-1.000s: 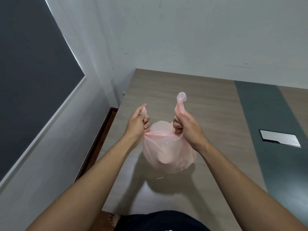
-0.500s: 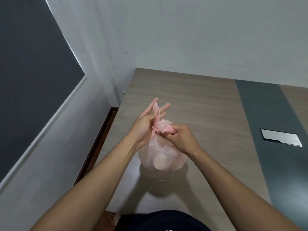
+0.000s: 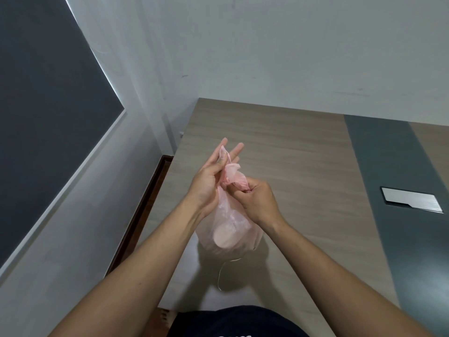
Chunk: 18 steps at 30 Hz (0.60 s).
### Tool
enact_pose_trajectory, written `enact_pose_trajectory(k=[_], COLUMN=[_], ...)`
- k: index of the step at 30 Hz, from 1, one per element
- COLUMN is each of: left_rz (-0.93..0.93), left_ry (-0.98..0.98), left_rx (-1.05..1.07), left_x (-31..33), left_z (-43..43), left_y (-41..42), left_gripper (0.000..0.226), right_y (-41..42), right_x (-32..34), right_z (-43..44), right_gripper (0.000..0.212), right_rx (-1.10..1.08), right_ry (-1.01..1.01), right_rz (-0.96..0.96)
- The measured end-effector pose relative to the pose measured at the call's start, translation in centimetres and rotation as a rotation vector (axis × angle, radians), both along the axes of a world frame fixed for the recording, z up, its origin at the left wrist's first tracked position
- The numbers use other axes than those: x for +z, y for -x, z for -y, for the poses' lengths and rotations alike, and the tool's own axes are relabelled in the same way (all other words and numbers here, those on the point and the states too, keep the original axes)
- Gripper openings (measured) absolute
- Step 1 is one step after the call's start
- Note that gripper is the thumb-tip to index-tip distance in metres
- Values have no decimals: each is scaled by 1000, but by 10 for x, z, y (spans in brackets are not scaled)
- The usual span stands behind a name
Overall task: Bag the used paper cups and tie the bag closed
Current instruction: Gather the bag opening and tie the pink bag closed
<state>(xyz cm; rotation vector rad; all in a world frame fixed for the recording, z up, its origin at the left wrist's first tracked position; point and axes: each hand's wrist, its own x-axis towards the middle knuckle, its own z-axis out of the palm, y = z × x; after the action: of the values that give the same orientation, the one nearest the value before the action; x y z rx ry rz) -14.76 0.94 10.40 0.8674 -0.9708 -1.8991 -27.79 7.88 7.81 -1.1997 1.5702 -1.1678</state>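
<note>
Head view: both hands meet over a wood-grain bench (image 3: pixel 291 147).
Left hand (image 3: pixel 209 183): fingers stretched out, thumb pinning one pink handle strip of the bag against them.
Pink plastic bag (image 3: pixel 230 229): hangs between the hands, just above the bench; neck bunched at the top.
Paper cup (image 3: pixel 224 237): round end shows through the film, low in the bag.
Right hand (image 3: pixel 255 200): curled closed around the crumpled neck.
Metal plate (image 3: pixel 410 199): set into the grey strip, well apart.

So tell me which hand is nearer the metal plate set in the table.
Right. The right hand is on the plate's side of the pink bag; the left hand is beyond the bag.
</note>
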Motion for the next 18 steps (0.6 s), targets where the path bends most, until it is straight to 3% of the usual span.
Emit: enact_pose_trajectory(k=[3, 5, 8, 10, 12, 14, 18], left_rz=[-24, 116, 396, 478, 503, 498, 260], left_ry=[-51, 39, 289, 348, 325, 259, 1], left_rx=[21, 10, -114, -154, -64, 83, 319], left_x=[3, 7, 2, -3, -7, -11, -19], left_z=[-3, -8, -18, -24, -26, -25, -12], left_y=[-4, -10, -16, -12, -6, -1, -3], left_gripper=[45, 39, 52, 58, 60, 61, 63], right_y=[2, 6, 12, 13, 11, 11, 15], right_x=[4, 9, 20, 22, 24, 28, 21], right_z=[1, 3, 3, 3, 1, -1, 2], right_gripper=[47, 46, 37, 47, 48, 27, 33], right_rx=[-9, -40, -43, -8, 33, 85, 18], right_ry=[-27, -36, -74, -91, -93, -67, -70], right_rz=[98, 192, 249, 224, 239, 247, 382])
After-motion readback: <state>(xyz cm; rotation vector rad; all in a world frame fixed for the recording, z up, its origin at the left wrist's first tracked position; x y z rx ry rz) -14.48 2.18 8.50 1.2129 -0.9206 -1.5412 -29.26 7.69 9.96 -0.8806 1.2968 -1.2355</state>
